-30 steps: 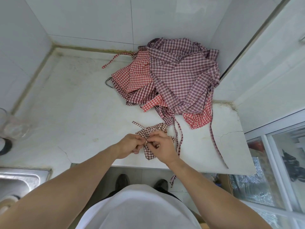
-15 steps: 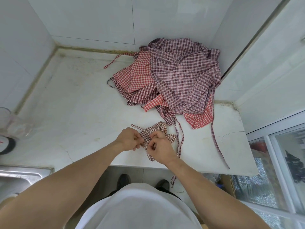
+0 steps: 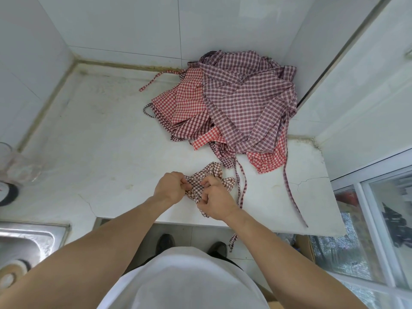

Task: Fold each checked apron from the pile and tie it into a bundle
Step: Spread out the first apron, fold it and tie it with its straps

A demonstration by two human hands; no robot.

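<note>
A small brown-and-white checked apron bundle (image 3: pixel 208 180) lies near the front edge of the white counter (image 3: pixel 100 152). My left hand (image 3: pixel 171 188) pinches its left side with closed fingers. My right hand (image 3: pixel 215 200) grips its lower right part and a strap. Both hands touch the cloth and hide its middle. Behind it, at the back right, sits the pile of checked aprons (image 3: pixel 240 101), red ones under purplish ones, with straps trailing toward the front edge.
A steel sink (image 3: pixel 24 244) is at the lower left. A clear glass (image 3: pixel 9 161) stands at the left edge. Tiled walls close the back and the right corner. A window (image 3: pixel 379 230) is at the right. One strap (image 3: pixel 289 186) hangs over the counter edge.
The loose strap end that stuck out to the left has been drawn in. My hands have shifted slightly apart on the bundle, which looks tighter and more bunched.
</note>
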